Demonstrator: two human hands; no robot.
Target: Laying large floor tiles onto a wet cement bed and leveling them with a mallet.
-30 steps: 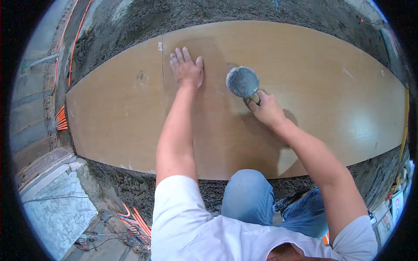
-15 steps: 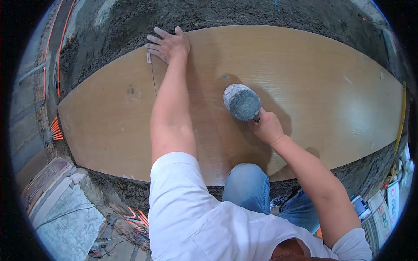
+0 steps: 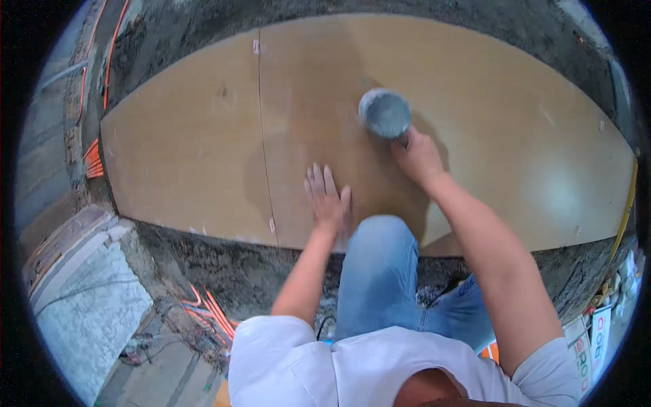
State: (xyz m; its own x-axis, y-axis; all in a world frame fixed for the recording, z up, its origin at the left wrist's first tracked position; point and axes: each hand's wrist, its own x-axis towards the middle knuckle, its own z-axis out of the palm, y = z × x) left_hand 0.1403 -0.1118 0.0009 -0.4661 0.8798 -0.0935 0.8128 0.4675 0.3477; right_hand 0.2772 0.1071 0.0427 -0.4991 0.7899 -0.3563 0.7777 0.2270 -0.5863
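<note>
The mallet point(image 3: 385, 113) was over the larger slab point(image 3: 502, 129), its handle point(image 3: 405, 140) clasped in the right grip point(image 3: 417, 156); the left grip point(image 3: 327, 205) lay spread toward the slab's near edge, which a knee point(image 3: 380, 247) partly hid. Mortar point(image 3: 196, 24) bordered both long edges; orange pipes point(image 3: 94, 161) lay past the smaller slab point(image 3: 183, 149).

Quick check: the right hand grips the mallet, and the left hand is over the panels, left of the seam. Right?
Not quite: the left hand is to the right of the seam, as the head view shows. The right hand does grip the mallet, and the left is over the panels.
</note>
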